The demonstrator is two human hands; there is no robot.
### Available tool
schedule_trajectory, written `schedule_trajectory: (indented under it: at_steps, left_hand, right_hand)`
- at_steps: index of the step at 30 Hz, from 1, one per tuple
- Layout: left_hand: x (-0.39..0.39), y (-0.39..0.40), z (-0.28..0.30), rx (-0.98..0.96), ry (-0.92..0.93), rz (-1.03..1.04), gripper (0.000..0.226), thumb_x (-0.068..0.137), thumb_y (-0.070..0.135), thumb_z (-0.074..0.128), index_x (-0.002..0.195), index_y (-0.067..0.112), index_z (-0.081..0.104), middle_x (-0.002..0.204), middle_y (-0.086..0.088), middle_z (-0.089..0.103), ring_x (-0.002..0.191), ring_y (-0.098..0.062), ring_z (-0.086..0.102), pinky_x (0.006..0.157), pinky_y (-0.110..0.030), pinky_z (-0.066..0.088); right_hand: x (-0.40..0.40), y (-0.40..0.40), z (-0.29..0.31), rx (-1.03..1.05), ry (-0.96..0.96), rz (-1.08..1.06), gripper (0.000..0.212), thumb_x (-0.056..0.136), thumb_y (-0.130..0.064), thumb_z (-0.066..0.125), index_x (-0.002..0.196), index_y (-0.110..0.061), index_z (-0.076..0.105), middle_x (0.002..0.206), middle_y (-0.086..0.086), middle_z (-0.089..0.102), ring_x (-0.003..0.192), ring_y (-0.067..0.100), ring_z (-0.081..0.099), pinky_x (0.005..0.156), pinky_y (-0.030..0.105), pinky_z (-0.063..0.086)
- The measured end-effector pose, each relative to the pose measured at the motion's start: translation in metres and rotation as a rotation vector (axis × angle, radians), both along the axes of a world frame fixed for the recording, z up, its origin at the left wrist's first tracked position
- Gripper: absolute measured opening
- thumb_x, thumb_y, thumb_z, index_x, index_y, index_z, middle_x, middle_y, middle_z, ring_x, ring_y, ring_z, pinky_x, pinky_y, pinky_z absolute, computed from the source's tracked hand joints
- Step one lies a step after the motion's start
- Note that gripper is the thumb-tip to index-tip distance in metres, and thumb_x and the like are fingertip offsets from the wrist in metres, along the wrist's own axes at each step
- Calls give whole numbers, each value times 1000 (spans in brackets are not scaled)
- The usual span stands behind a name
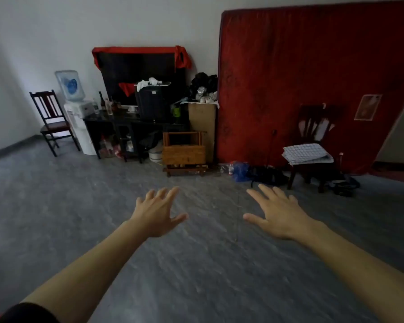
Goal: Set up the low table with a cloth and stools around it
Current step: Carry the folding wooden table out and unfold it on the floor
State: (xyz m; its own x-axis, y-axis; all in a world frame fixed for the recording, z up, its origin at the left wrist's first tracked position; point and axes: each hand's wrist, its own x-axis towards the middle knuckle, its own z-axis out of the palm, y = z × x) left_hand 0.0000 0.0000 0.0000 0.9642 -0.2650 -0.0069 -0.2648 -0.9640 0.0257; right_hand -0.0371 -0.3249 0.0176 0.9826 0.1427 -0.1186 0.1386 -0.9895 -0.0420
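My left hand [158, 212] and my right hand [276, 212] are stretched out in front of me over the grey floor, fingers spread, holding nothing. Ahead by the wall stands a light wooden piece that looks like a folded low table or stacked stools [184, 149], on a dark low wooden base [184, 171]. A folded white checked cloth [307, 153] lies on the seat of a dark wooden chair [315, 145] at the right, against a red mattress [313, 66].
A black cabinet [126, 127] with a TV draped in red cloth, bottles and a suitcase stands at the back. A water dispenser [77, 113] and another dark chair [50, 120] are at the left. Bags [254, 173] lie on the floor by the mattress.
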Motion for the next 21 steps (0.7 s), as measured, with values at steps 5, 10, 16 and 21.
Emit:
schedule_trajectory:
  at_steps: [5,10,16,21]
  left_hand:
    - [96,-18,4,20,3,30,93,81,85,30,154,33,7,160,-1,23,145,-32,24,110,-57,33]
    - [184,-33,8,2,-55,55,90,81,84,31,154,34,11,164,-7,8,146,-34,21,112,-54,32]
    - [284,-25,-1,-46,-52,65,96,76,91,17,153,34,14,163,-6,14,145,-33,24,112,-54,32]
    - [389,0,-25,-78,-23,79,97,76,90,14,153,32,17,162,-6,18,145,-31,26,110,-54,35]
  right_hand:
    - [104,-18,-10,47,27,-6,88,82,-84,23,153,-41,-3,165,-2,-7,150,34,1,115,64,14]
    - [198,-39,-1,71,21,-15,88,82,-84,25,153,-41,-3,165,-3,-7,150,33,1,116,62,15]
    - [308,-34,-1,80,41,-31,88,83,-83,28,154,-38,2,165,-3,2,150,30,9,115,59,20]
    - [407,-12,-16,67,55,-26,87,84,-81,29,155,-37,2,165,-3,4,149,32,12,115,59,21]
